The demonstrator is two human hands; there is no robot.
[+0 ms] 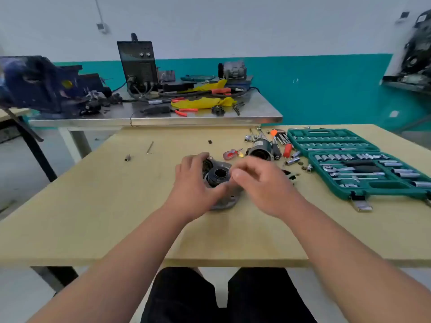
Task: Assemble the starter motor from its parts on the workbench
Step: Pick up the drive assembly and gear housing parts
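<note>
Pale counter (93,206) carries the starter housing (224,203) at its middle, left grip (194,183) curled round it, blurred right grip (258,180) just right, perhaps pinching something, though I cannot tell.

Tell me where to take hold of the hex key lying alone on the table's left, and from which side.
Pinch the hex key on its long shank, mid-length, coming down from above. It lies flat on the table, too thin to get under sideways, with bare wood around for the fingers. The left hand, holding the drive housing, is nearer.
</note>
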